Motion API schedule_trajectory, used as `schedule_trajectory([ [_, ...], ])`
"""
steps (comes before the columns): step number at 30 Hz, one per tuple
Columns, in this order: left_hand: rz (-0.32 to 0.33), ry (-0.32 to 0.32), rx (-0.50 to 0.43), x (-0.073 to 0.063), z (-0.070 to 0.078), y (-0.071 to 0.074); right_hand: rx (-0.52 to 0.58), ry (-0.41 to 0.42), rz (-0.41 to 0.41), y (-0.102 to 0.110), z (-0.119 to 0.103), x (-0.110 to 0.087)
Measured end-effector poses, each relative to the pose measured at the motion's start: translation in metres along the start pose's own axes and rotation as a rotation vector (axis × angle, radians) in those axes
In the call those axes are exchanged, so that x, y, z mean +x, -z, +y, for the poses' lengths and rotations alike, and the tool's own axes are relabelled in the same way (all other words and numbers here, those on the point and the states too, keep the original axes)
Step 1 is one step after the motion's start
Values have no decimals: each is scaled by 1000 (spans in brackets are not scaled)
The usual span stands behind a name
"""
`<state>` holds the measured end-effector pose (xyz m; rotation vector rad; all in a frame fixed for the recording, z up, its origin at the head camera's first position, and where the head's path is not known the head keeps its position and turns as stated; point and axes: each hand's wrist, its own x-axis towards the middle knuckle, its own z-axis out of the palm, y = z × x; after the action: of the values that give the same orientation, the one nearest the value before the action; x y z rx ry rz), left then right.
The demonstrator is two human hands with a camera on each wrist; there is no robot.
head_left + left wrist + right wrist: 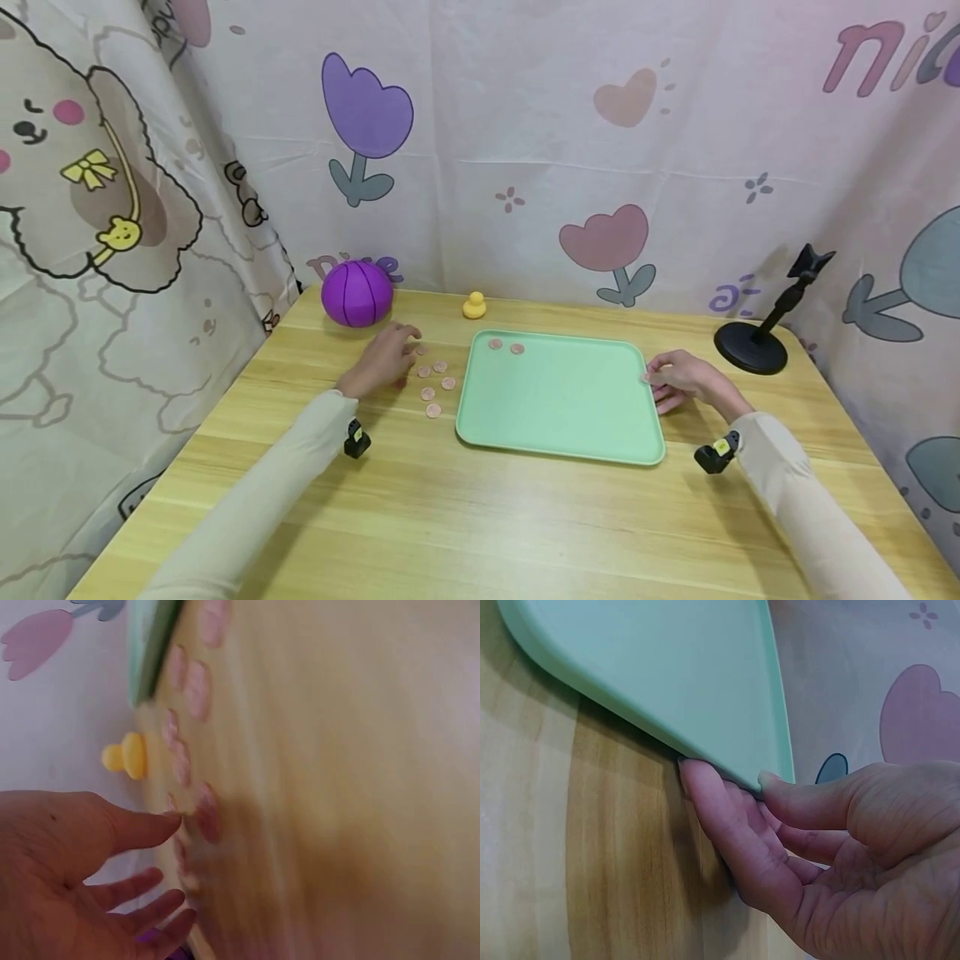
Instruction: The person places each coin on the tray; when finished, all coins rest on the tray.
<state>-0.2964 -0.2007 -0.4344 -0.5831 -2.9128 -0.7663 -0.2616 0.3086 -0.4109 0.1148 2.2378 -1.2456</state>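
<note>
My left hand (384, 358) is over the table among several round copper-pink coins (440, 367), its fingers loosely bent and apart with nothing seen between them. In the left wrist view, the thumb tip of the left hand (82, 862) is close to a coin (206, 812); whether they touch I cannot tell. Two more coins (517, 349) lie in the far left corner of a mint-green tray (558, 400). At the tray's right edge, my right hand (682, 382) grips the rim, thumb on top and fingers against the side and underneath.
Behind the left hand sits a purple ball (357, 293) with dark seams. A yellow rubber duck (474, 307) stands near the table's back edge. At the back right is a black stand (752, 346) with a round base. A printed curtain (487, 125) hangs behind the wooden table (495, 525).
</note>
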Motion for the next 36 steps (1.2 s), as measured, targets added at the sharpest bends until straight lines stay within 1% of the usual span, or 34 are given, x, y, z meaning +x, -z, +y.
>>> schedule_trajectory([
  [2,18,-20,29,-3,-5,0,3,2,-2,0,0,0],
  [7,61,-40,27,-8,-14,3,9,9,6,0,-1,3],
  [10,67,-42,23,-9,-17,5,17,9,8,-1,-1,6],
  [15,47,-24,19,-6,-16,5,14,11,20,-3,2,4],
  [21,31,50,-21,2,-16,3,15,15,41,-1,5,2],
  [26,-23,127,-34,6,-16,6,20,13,41,0,7,1],
  [29,-41,166,-79,7,-16,9,27,13,40,1,7,2],
  [32,-21,161,-136,7,-17,10,35,10,41,1,7,3],
  [36,54,118,-188,6,-15,10,42,6,36,0,6,4],
])
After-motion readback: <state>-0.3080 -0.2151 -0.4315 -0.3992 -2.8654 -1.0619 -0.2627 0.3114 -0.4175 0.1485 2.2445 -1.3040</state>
